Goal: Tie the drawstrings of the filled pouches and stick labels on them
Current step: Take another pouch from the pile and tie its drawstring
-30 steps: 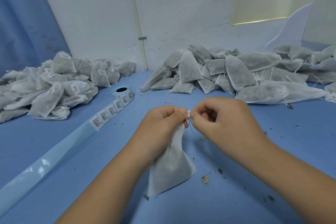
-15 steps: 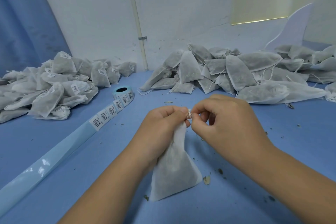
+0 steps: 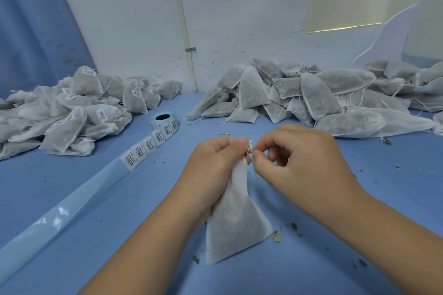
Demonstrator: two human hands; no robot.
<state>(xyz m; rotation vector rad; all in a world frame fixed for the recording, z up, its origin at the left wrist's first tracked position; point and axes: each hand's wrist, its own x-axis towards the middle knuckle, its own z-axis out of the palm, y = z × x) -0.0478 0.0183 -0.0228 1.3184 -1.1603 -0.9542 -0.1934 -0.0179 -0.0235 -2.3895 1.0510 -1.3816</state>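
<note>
A filled white pouch point(image 3: 236, 223) stands upright on the blue table point(image 3: 96, 235) in front of me. My left hand point(image 3: 213, 165) grips its gathered neck. My right hand point(image 3: 302, 158) pinches the thin white drawstring point(image 3: 250, 148) at the pouch's top, fingertips nearly touching my left thumb. A roll of barcode labels point(image 3: 164, 121) lies further back on the left, its strip point(image 3: 141, 151) unrolled toward me with several labels on it.
A heap of labelled pouches point(image 3: 67, 112) fills the far left. A bigger heap of unlabelled pouches point(image 3: 311, 98) with loose strings runs along the back right by the white wall. Empty backing tape point(image 3: 62, 213) trails to the front left. Herb crumbs point(image 3: 278, 236) dot the table.
My right hand has shifted slightly right and lifted its fingers while working the drawstring. The pouch's bottom has swung a little to the right. My left hand has kept its grip.
</note>
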